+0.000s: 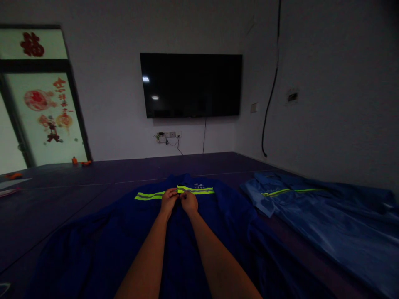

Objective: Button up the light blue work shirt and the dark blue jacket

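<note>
A dark blue work jacket (124,232) lies spread out in front of me, with a yellow-green reflective strip across its chest and small white print above the strip on the right. My left hand (169,200) is closed on the jacket's front edge at the middle of the chest. Close beside it, my right hand (188,202) pinches the opposite front edge, just under the end of the reflective strip (199,191). The fingertips of both hands nearly meet. Whatever small fastening may lie between them is too dark and small to make out.
A lighter blue garment (324,216) with a thin yellow-green strip lies to the right. The purple table surface (93,178) reaches the wall. Small orange objects (86,163) sit near the door at far left. A black cable (270,108) hangs on the right wall.
</note>
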A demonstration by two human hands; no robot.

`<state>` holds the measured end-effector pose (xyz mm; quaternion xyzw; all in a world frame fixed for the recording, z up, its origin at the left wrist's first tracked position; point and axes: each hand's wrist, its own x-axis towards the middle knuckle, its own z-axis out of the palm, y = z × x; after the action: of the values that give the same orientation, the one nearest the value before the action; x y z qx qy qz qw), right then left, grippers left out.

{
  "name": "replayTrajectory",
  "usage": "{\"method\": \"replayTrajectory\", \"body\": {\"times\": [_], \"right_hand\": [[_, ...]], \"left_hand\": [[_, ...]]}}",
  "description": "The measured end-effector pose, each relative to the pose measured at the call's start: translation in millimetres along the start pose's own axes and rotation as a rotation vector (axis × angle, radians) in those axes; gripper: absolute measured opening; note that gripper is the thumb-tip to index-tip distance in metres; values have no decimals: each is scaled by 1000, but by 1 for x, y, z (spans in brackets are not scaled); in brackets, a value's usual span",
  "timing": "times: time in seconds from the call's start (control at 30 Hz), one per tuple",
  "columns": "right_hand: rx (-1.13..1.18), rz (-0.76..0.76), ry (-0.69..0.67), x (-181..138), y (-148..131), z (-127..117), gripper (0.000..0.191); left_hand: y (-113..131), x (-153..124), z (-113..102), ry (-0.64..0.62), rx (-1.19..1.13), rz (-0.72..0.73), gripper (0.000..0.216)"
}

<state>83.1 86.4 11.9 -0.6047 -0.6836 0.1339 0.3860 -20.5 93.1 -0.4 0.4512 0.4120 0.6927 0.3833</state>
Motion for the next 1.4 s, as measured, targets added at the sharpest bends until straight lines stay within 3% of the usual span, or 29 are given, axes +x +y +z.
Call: {"method": "replayTrajectory", "body": {"times": [1.03,1.23,1.4], "right_hand": [[37,-40,34,6,7,6,21],[81,-101,-7,6,13,7,25],[78,-190,-55,-11,15,2,25]], "left_hand": [[-7,3,-2,-3,20,-43,24],[-10,4,-5,-17,75,-51,26],[-4,-8,-8,-74,120,-51,32]]}}
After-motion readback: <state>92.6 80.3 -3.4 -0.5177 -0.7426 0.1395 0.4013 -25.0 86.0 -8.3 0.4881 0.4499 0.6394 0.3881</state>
